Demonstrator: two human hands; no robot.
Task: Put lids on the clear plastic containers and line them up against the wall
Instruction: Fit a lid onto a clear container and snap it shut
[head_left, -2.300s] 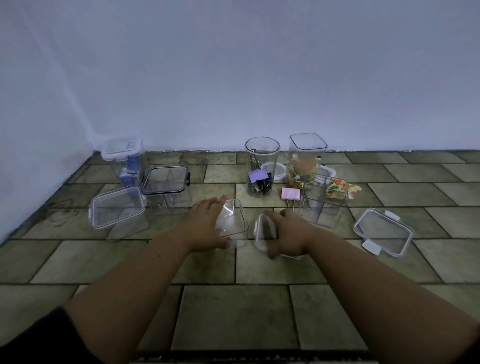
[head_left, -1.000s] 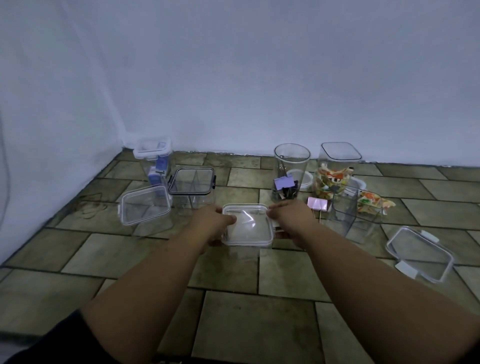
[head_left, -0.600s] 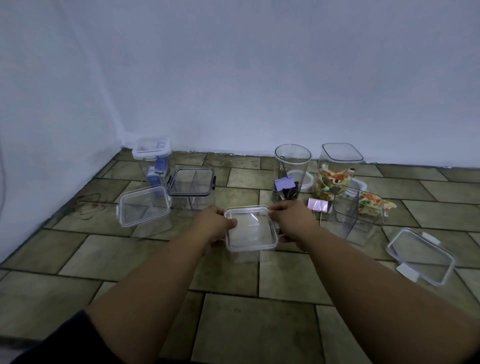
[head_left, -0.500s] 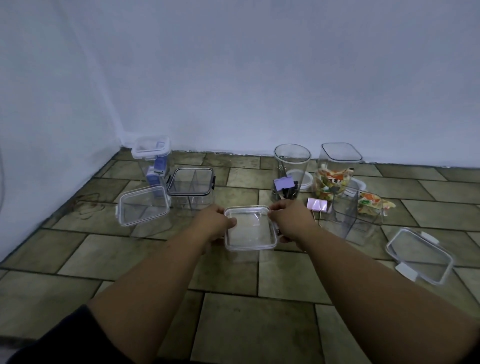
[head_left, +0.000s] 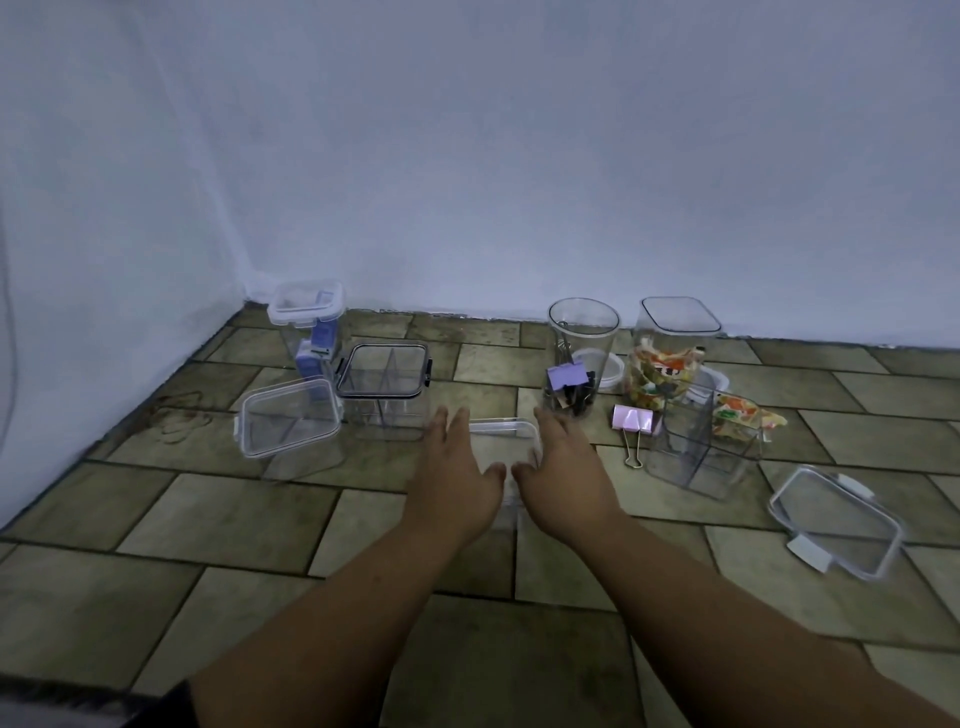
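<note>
left hand, right hand on lid edges, floor nearer

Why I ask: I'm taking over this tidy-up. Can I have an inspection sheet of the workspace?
Surface: tiled floor, marked at left.
Job's things: centre container lidded, between both hands; corner container, black-rimmed container and flat container have lids on; round tumbler, tall square container and divided container open; loose lid at right.
Clutter: pink binder clip and colourful packet on the floor.
Hands: left hand and right hand flat, fingers straight, either side of the centre lid.
Cables: nothing seen.
Surroundings: plain wall, corner at left.
</note>
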